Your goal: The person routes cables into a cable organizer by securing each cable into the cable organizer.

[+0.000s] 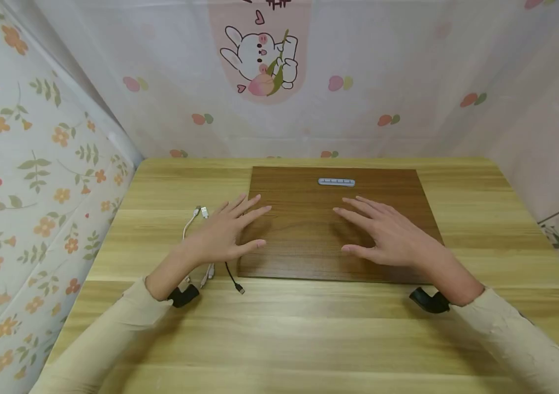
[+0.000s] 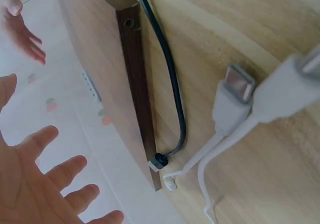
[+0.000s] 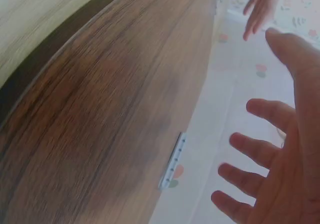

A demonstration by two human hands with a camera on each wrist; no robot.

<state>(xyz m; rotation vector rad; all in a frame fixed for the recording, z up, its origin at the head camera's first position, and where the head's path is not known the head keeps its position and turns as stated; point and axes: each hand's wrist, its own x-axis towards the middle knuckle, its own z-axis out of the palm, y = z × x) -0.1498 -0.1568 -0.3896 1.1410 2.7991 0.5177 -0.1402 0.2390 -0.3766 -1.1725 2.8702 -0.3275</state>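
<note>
A dark brown board lies on the light wooden table, with a small pale slotted strip near its far edge. My left hand hovers with spread fingers over the board's left edge and the cables, holding nothing. Over the board's right part is my right hand, fingers spread, also holding nothing. White cables and a black cable lie left of the board, partly hidden under my left hand. The left wrist view shows white plugs and the black cable beside the board's edge.
The table extends in front of the board. A white curtain with a rabbit print hangs behind it, and a floral cloth hangs at the left. Black bands sit at both wrists.
</note>
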